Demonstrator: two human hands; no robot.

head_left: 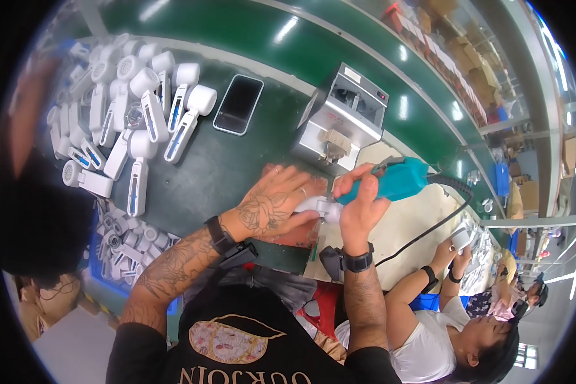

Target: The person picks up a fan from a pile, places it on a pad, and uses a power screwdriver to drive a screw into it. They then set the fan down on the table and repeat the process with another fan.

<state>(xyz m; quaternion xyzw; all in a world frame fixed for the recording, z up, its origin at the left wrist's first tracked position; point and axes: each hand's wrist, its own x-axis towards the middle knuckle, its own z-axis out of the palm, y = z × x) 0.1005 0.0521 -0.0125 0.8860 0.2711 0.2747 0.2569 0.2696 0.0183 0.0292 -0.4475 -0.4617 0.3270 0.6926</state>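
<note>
My left hand (269, 203) presses a white handheld fan (313, 206) onto a reddish pad (301, 238), its fingers spread over the handle and hiding much of it. My right hand (363, 208) is wrapped round a teal electric screwdriver (400, 181) held nearly level. The tool's tip points toward the fan, but fingers hide whether it touches. A black cable (429, 232) trails from the back of the screwdriver.
Many white handheld fans (137, 182) are heaped at the left, above a blue bin (99, 256) of white parts. A phone (238, 105) and a grey metal screw feeder (342, 118) stand beyond my hands. At the right, a co-worker (429, 320) handles a white part.
</note>
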